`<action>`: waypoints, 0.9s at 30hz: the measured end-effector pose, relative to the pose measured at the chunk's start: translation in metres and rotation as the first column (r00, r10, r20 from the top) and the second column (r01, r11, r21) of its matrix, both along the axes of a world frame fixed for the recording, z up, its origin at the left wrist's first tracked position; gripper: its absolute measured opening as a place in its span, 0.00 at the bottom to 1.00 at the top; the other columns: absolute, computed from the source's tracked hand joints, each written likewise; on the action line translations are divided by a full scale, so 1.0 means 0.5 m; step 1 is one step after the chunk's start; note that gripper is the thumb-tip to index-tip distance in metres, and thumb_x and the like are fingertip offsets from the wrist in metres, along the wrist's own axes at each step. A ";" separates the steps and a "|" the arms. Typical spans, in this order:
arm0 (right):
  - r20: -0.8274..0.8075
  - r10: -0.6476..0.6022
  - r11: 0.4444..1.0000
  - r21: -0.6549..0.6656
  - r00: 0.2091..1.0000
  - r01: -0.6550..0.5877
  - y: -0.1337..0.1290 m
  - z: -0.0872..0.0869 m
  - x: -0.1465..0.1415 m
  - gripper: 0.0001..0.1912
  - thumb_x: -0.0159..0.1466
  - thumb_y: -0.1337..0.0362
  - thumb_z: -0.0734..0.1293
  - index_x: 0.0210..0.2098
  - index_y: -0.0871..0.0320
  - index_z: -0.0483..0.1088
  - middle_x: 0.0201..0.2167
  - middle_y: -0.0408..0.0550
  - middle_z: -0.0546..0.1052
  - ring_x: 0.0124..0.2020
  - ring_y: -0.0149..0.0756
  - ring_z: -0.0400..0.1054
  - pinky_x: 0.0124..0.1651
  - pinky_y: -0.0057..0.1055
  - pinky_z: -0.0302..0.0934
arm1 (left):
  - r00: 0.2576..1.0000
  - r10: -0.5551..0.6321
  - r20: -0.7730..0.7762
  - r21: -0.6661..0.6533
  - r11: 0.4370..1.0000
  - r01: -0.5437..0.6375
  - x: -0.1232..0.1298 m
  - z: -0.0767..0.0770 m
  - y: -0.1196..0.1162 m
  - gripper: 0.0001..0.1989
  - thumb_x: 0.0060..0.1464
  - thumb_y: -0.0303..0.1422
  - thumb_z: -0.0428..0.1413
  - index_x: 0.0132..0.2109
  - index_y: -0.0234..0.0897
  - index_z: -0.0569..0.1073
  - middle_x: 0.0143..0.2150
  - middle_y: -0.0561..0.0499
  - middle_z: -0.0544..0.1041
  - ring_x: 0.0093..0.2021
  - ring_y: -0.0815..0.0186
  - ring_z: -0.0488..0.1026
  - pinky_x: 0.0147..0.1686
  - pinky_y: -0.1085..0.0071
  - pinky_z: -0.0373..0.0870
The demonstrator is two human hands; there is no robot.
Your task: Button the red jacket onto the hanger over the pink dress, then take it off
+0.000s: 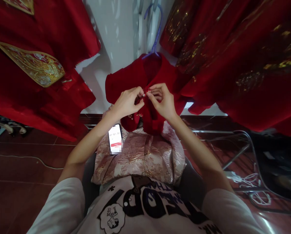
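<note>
While the red jacket (122,79) hangs from a purple hanger (158,35) in front of the person, its hem just above the pink brocade cloth (138,152) across the lap, the left hand (130,101) and right hand (164,101) meet at its front. Each grip is closed, fingertips pinching the small fastening (145,92) between them. Near the left forearm, a lit phone (114,138) rests on the cloth; larger red garments (45,29) with gold decoration hang on both sides.
</note>
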State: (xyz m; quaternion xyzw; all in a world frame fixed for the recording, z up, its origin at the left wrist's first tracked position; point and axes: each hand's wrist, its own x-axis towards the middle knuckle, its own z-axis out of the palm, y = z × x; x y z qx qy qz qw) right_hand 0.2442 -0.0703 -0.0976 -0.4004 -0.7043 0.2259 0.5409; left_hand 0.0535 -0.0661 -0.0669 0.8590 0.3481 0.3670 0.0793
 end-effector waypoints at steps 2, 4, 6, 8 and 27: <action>0.000 -0.004 1.000 0.012 1.000 0.004 -0.008 0.004 0.000 0.22 0.66 0.41 0.66 0.47 0.51 0.66 0.45 0.49 0.77 0.45 0.39 0.75 0.47 0.37 0.76 | 0.999 0.022 -0.025 0.016 1.000 -0.022 0.006 0.004 -0.001 0.05 0.54 0.27 0.60 0.39 0.38 0.71 0.36 0.50 0.79 0.35 0.63 0.77 0.39 0.66 0.74; 0.015 -0.008 1.000 0.013 1.000 0.007 -0.013 0.007 0.002 0.21 0.66 0.42 0.66 0.47 0.51 0.66 0.46 0.49 0.77 0.45 0.39 0.76 0.48 0.38 0.76 | 0.999 0.041 -0.023 0.015 0.999 -0.040 0.012 0.006 0.001 0.04 0.56 0.30 0.59 0.37 0.38 0.71 0.34 0.50 0.78 0.34 0.63 0.77 0.39 0.65 0.73; 0.030 -0.011 1.000 0.009 0.999 0.010 -0.015 0.008 0.005 0.22 0.66 0.42 0.67 0.49 0.51 0.66 0.46 0.49 0.77 0.46 0.40 0.76 0.49 0.39 0.77 | 0.999 0.054 -0.008 0.012 0.998 -0.054 0.017 0.008 0.003 0.03 0.58 0.31 0.58 0.36 0.38 0.71 0.33 0.50 0.78 0.33 0.63 0.76 0.38 0.65 0.73; 0.032 -0.014 1.000 0.004 0.999 0.014 -0.014 0.008 0.009 0.24 0.65 0.42 0.68 0.51 0.50 0.66 0.46 0.49 0.77 0.46 0.40 0.76 0.49 0.39 0.77 | 0.999 0.054 -0.009 0.012 0.998 -0.054 0.019 0.010 0.003 0.02 0.59 0.30 0.57 0.36 0.38 0.72 0.33 0.50 0.77 0.33 0.63 0.76 0.39 0.66 0.72; 0.047 0.077 0.995 0.060 0.996 -0.080 0.007 -0.013 0.021 0.35 0.62 0.47 0.73 0.61 0.50 0.56 0.38 0.44 0.75 0.38 0.38 0.76 0.45 0.39 0.79 | 0.957 0.012 -0.290 0.134 0.991 0.028 0.006 0.031 -0.001 0.06 0.58 0.25 0.54 0.34 0.34 0.75 0.30 0.52 0.74 0.29 0.67 0.71 0.31 0.70 0.63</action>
